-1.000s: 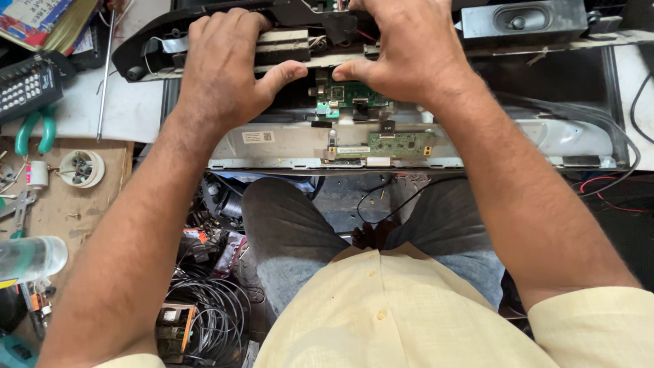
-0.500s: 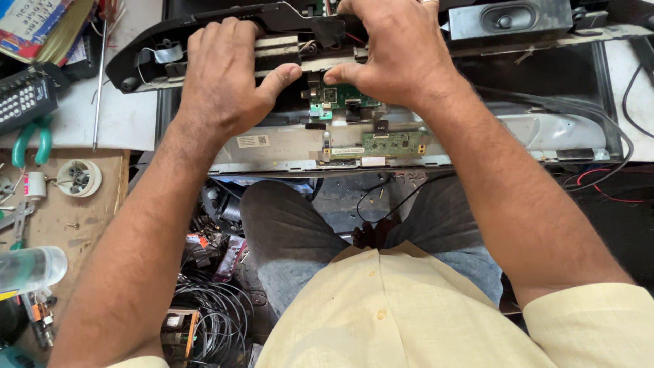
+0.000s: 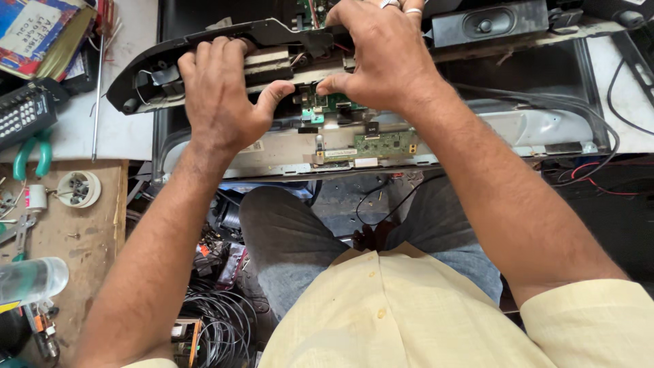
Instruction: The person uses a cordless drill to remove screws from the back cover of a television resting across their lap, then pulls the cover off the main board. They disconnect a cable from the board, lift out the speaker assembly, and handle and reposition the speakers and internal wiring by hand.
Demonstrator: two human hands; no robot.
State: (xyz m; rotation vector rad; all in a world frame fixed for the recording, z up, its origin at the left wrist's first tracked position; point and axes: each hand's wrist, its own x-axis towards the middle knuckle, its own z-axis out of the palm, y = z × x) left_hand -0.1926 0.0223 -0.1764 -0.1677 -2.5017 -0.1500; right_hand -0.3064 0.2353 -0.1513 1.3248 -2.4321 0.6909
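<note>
An opened flat-panel television chassis (image 3: pixel 477 133) lies across the workbench, its near edge overhanging the person's lap. Along its top runs a long black plastic trim piece (image 3: pixel 157 68), tilted with its left end lower and raised off the chassis.

The left hand (image 3: pixel 221 102) lies palm-down over this trim piece, fingers curled over its far edge, thumb reaching right toward the green circuit board (image 3: pixel 327 105); the grip is closed on the trim piece. The right hand (image 3: pixel 385 65) covers the trim piece's right portion, fingers bent over the top, thumb tip pressed near the green circuit board; whether it clamps the trim or merely presses cannot be told.

A black speaker (image 3: pixel 487 26) sits just right of the right hand. A narrower green driver board (image 3: pixel 385 143) lies on the metal below both hands.

Open room is narrow: books (image 3: pixel 37 34) and a remote control (image 3: pixel 24 116) crowd the left, green-handled pliers (image 3: pixel 30 153) below them. Black cables (image 3: pixel 586 116) loop along the right edge.
</note>
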